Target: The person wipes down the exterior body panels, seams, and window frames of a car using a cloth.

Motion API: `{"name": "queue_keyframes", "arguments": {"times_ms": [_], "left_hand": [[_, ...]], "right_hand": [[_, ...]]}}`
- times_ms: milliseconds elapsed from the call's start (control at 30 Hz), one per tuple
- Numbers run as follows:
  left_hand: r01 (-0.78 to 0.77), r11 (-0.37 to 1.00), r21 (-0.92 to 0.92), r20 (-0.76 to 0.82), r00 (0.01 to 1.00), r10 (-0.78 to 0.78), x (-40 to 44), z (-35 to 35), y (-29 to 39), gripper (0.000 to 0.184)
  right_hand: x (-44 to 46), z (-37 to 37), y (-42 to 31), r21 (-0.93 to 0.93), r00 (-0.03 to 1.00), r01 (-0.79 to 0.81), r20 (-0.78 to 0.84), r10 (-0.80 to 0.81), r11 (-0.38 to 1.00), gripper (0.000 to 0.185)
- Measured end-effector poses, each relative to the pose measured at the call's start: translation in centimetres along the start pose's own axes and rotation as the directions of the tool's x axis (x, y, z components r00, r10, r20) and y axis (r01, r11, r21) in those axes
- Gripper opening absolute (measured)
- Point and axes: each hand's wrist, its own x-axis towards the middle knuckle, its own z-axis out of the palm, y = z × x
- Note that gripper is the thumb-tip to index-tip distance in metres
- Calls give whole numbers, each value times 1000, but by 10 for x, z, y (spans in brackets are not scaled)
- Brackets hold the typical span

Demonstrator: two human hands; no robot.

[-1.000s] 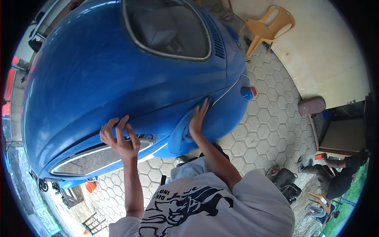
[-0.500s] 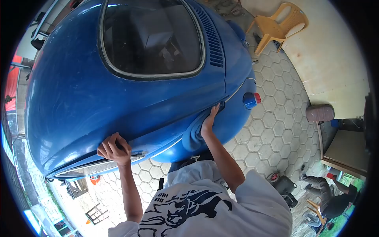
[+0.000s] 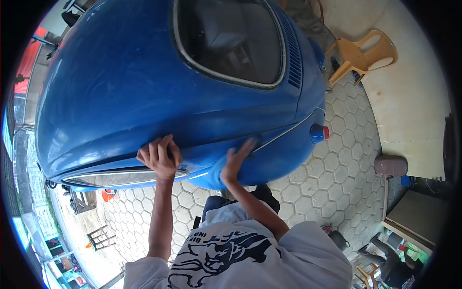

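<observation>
A rounded blue car (image 3: 139,106) fills the upper view, with its dark rear window (image 3: 231,43) and slatted vents (image 3: 291,53). My left hand (image 3: 161,156) rests against the body just above the side window (image 3: 115,178), its fingers curled. Whether it grips anything there is hidden. Over the rear fender, my right hand (image 3: 235,163) is smeared by motion, fingers stretched forward, on a blue cloth (image 3: 220,169). The cloth lies against the paintwork, its colour close to the car's. A red-tipped tail light (image 3: 320,133) sticks out farther right.
Hexagonal paving (image 3: 337,168) surrounds the car. A yellow plastic chair (image 3: 363,53) stands by the pale wall at upper right, with a brown cushion-like object (image 3: 391,164) below. At lower right is another person (image 3: 397,262). A small wooden stool (image 3: 101,238) stands lower left.
My right hand and the blue cloth have slid left along the fender, toward my body. The whole view has shifted; my left hand stays curled by the side window.
</observation>
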Motion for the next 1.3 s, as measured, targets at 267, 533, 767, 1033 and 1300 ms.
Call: {"name": "queue_keyframes", "arguments": {"times_ms": [267, 533, 767, 1033, 1300], "left_hand": [[78, 845, -528, 142, 990, -3, -11, -42, -47, 31], [-35, 991, -132, 36, 999, 40, -23, -86, -172, 28], [34, 991, -132, -149, 987, -54, -33, -50, -159, 27], [55, 984, -171, -160, 984, -83, -33, -49, -155, 26], [61, 978, -200, -83, 993, -79, -38, -53, -156, 29]], "right_hand": [[-18, 12, 41, -270, 882, 470, 190, -432, 840, 67], [30, 3, 21, 203, 930, 83, -369, -2, 976, 49], [-58, 37, -10, -142, 947, 293, -91, -307, 945, 51], [-113, 79, 53, 79, 983, 99, -166, -85, 992, 58], [-127, 86, 75, -30, 996, 75, -51, -77, 997, 61]]}}
